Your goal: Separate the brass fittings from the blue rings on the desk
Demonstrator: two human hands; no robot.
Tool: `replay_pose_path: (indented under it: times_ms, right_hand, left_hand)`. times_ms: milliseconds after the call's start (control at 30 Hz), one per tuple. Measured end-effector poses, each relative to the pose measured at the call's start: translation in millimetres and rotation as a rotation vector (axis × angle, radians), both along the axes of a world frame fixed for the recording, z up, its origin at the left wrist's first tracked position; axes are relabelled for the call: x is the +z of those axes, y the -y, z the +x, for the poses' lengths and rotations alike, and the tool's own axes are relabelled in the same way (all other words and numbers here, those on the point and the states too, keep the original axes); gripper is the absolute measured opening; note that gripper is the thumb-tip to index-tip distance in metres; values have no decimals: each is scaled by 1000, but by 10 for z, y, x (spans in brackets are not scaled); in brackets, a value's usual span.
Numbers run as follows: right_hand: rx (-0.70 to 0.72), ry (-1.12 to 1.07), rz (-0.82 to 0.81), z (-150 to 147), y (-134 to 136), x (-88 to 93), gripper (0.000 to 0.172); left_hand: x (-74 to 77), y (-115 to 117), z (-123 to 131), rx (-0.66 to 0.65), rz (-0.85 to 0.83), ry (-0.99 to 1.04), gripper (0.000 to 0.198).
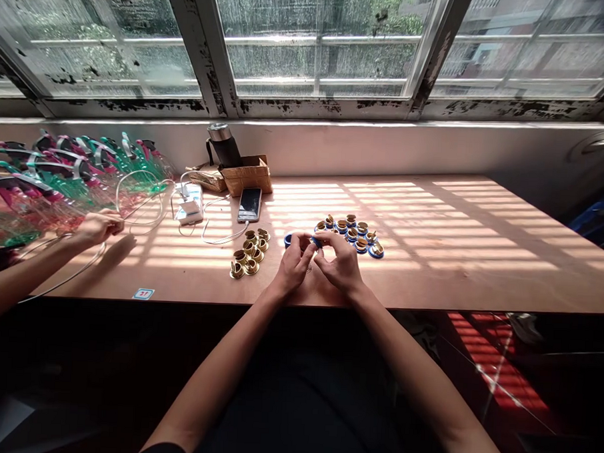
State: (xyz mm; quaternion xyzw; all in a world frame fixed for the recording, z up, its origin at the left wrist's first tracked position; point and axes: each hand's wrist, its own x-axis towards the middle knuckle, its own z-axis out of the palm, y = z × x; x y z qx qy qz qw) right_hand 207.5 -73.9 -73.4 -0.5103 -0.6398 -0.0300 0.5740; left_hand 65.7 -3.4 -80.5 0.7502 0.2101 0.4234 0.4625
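My left hand (293, 265) and my right hand (338, 263) meet over the wooden table (430, 272), fingers pinched together on a small blue ring piece (315, 241) between them. A second blue ring (287, 238) lies just beyond my left fingers. To the left sits a cluster of brass fittings (251, 252). Behind my right hand stands a group of brass fittings set in blue rings (352, 233).
A co-worker's hand (99, 227) at the left holds a white cable beside a heap of clear, green and pink plastic items (58, 176). A phone (249, 204), a charger block (189, 205), a cardboard box (247, 175) and a flask (223, 145) stand near the window sill.
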Motion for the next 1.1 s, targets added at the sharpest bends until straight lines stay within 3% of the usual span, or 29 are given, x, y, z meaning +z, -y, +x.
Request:
replay_pose_path:
  times_ms: [400,800,1100]
  right_hand:
    - [107,-28,-69,-17,7,32,38]
    - [104,-70,-41,-33,5,49,25]
    - [136,-154,-59,-58,44,108,29]
  left_hand:
    - [-34,-39,-20,1,61,-23,35]
    - [18,55,-21,169,229,-46,28]
    - [80,109,-28,148,255,6,28]
